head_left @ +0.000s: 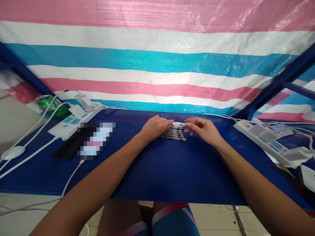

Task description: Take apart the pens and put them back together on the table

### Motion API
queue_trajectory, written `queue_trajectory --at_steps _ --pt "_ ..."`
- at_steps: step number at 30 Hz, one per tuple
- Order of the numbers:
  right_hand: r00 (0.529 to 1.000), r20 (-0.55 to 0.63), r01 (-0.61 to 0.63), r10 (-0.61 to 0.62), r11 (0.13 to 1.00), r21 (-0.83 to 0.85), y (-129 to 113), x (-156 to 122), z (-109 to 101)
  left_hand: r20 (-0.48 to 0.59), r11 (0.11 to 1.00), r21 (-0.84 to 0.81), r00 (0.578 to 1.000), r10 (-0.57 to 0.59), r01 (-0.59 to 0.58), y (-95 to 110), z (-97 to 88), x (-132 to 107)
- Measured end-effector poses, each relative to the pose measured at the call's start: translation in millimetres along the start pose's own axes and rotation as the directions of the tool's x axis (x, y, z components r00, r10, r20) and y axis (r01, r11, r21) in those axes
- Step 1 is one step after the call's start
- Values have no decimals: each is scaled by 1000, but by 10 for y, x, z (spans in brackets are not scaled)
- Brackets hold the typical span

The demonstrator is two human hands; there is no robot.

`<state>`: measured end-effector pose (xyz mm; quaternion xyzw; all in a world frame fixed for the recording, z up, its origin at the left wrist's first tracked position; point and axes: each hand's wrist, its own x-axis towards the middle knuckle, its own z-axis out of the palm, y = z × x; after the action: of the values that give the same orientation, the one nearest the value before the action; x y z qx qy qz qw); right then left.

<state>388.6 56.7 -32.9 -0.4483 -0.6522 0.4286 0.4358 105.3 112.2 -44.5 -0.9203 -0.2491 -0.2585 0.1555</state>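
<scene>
White plastic piece (177, 124), small and elongated, is held level between both hands, directly above a stack of slim dark-and-white strips (173, 133). Exact kind of piece and strips too small to tell.

Head view: right hand (203, 130) pinches the piece's right end between thumb and forefinger, other fingers loosely curled. Left hand (155, 128) has fingers pressed together and extended, tips at the piece's left end; whether its thumb grips cannot be told.

Stack sits on a blue table top (172, 170). Left of the stack, well apart: a pixelated, unreadable object (94, 139), a white power strip (71, 124) and, farther, a green can (50, 105) lying on its side. Right of the stack, well apart: a second power strip (264, 141). Beyond the stack: striped pink, white and blue tarpaulin (157, 62).
</scene>
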Motion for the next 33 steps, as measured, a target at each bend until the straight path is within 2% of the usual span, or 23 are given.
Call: queue_trajectory --at_steps 2,6,10,16,20,22,33 --pt "1000 0 -7 7 1000 -20 -13 -6 16 -19 1000 12 1000 20 -20 11 -20 2" --pt "997 -40 70 -69 998 10 -24 -2 72 -32 999 24 999 24 -24 18 -29 -3" --pt "1000 -6 -5 5 1000 26 -6 -16 91 -34 999 20 999 34 -34 30 -27 -7" --pt "999 34 -14 13 999 32 59 -11 119 -28 999 19 998 50 -49 51 -45 -2" --pt "999 -27 25 -24 999 37 62 -11 153 -29 999 13 999 46 -45 62 -41 4" --pt "1000 -28 7 -5 999 47 55 -16 162 -19 999 6 999 35 -35 66 -36 6" --pt "998 -42 41 -44 996 -80 15 -47 175 35 999 -51 999 5 -3 106 -70 20"
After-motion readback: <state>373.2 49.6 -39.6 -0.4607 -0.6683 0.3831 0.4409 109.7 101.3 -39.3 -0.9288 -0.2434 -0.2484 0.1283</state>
